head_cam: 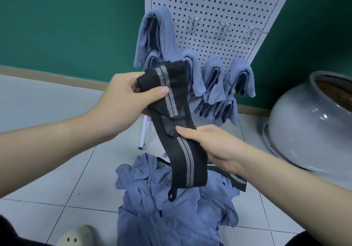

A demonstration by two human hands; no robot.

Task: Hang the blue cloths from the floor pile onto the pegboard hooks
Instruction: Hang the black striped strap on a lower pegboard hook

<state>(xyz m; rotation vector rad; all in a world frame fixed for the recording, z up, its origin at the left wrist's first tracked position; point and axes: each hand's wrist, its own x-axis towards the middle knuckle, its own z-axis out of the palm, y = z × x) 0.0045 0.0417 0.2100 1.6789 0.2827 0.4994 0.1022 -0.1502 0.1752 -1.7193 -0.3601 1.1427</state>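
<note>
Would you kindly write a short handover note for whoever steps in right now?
Left hand pinches the top of a black grey-striped strap; right hand grips its middle. The strap's loop end hangs over the floor pile.
Done: several blue cloths already hang on the pegboard, mostly on the lower rows.
Left: three empty hooks in the middle row; the pile still holds many blue cloths and a second black strap.
</note>
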